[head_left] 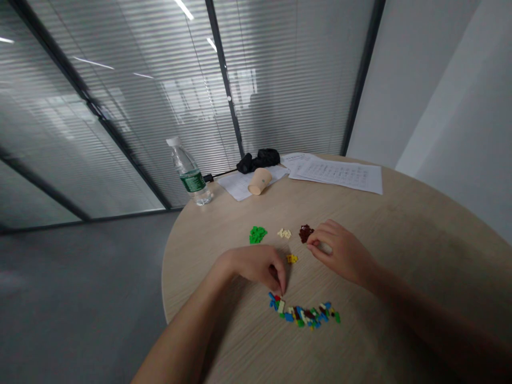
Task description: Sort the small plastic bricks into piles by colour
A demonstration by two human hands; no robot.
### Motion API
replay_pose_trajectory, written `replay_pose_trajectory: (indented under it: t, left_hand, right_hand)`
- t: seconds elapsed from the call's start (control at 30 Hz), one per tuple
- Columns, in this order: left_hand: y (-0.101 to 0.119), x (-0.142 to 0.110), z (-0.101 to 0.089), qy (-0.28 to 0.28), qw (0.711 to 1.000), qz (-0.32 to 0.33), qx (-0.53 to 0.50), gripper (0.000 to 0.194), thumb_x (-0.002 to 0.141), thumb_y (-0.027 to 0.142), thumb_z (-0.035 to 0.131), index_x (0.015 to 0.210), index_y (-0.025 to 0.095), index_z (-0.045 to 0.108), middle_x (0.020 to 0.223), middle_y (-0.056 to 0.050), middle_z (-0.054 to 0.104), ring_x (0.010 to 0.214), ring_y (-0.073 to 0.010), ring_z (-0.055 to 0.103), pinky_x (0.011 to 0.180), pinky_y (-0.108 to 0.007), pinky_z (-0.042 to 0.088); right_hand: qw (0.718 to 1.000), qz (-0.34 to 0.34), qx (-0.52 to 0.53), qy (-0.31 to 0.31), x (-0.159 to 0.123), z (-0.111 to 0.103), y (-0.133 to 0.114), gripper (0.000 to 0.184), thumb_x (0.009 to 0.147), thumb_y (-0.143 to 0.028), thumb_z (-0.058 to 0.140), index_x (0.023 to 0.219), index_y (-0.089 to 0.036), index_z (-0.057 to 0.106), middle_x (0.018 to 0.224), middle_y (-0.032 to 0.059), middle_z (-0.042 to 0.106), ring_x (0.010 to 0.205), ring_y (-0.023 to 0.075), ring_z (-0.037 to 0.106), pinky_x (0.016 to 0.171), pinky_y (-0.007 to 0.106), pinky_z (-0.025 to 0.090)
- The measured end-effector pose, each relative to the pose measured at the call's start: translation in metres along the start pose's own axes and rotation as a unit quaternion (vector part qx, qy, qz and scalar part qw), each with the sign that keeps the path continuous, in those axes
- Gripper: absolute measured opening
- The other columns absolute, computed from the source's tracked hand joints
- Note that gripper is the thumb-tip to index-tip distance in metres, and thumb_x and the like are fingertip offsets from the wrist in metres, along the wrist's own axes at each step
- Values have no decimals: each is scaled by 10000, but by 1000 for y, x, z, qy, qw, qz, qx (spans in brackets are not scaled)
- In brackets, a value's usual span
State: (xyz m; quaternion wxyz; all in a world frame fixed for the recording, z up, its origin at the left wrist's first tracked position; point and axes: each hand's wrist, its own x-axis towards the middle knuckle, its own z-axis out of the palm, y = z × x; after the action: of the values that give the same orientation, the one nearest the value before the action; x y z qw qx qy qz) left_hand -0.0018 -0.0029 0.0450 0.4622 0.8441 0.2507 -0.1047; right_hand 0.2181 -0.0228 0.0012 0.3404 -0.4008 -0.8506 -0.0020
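A strip of mixed small toy bricks (308, 316), in blue, green, cream, brown and yellow, lies on the round wooden table (224, 226). At its left end, my left hand (258, 265) reaches down with its fingertips pinched together, close to a red piece; what they hold, if anything, is too small to make out. My right hand (340, 249) is at the right edge of a dark brown brick pile (305, 233), thumb and forefinger brought together. Any piece between them is hidden. Sorted by colour nearby are green bricks (257, 234), cream bricks (284, 233) and yellow bricks (292, 258).
Toward the far edge stand a water bottle (192, 178) with a green label and, lying on its side, a paper cup (260, 181). A black bundle (262, 160) rests behind the cup. Printed sheets (340, 175) lie at the back right.
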Motion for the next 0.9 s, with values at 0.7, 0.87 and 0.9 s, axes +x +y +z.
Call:
replay_pose_trajectory:
  t: [0.7, 0.87, 0.9]
  left_hand:
    - [7, 1, 2, 36, 996, 2, 80, 158, 686, 59, 603, 730, 173, 704, 635, 29, 666, 561, -71, 556, 546, -168, 379]
    - [7, 0, 1, 52, 996, 17, 75, 141, 723, 85, 581, 754, 169, 690, 659, 26, 649, 582, -70, 536, 567, -170, 379]
    - [7, -1, 0, 61, 995, 21, 73, 132, 734, 96, 576, 766, 165, 685, 662, 26, 640, 584, -69, 525, 570, -170, 377]
  right_hand:
    - [1000, 6, 8, -12, 0, -3, -2, 69, 809, -161, 548, 764, -186, 594, 730, 36, 610, 772, 188, 515, 713, 311, 406]
    - [1000, -2, 8, -5, 1, -4, -3, 82, 812, -155, 535, 754, -182, 588, 719, 40, 610, 755, 187, 516, 717, 320, 411]
    - [1000, -4, 7, -1, 1, -5, -3, 82, 812, -156, 534, 757, -183, 590, 716, 40, 609, 751, 187, 515, 710, 319, 411]
